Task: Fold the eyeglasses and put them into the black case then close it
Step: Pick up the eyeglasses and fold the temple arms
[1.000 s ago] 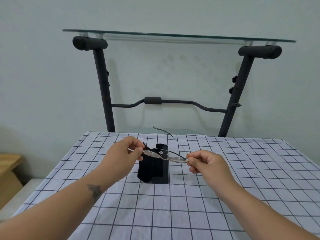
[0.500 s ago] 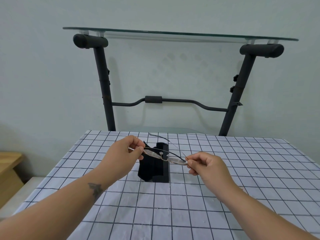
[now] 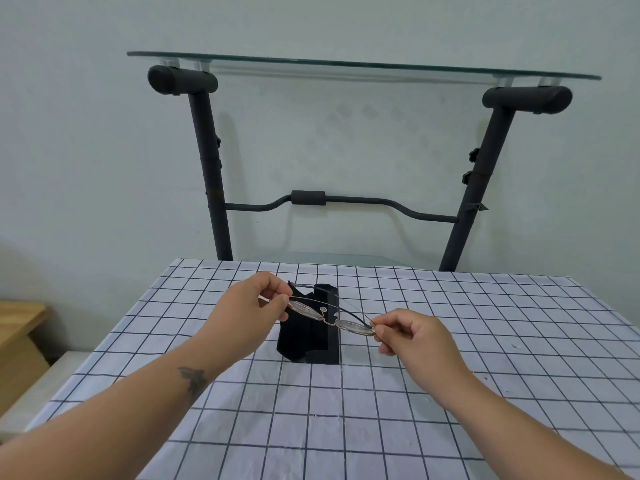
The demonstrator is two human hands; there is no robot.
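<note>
Thin metal-framed eyeglasses (image 3: 325, 315) hang in the air above the table, held at both ends. My left hand (image 3: 252, 306) pinches the left end of the frame and my right hand (image 3: 408, 332) pinches the right end. Both temples lie folded close along the lenses. Directly beneath the glasses the black case (image 3: 311, 336) lies on the checked cloth with its flap open toward the far side; the glasses and my left hand hide part of it.
The table wears a white cloth with a dark grid (image 3: 450, 358). Behind it stands a black metal stand (image 3: 211, 168) carrying a glass shelf (image 3: 363, 65) against the wall. A wooden piece of furniture (image 3: 17, 327) sits at the left.
The right temple, which stuck up and away from the frame, has swung down and now lies folded along the lenses. Both hands kept their hold.
</note>
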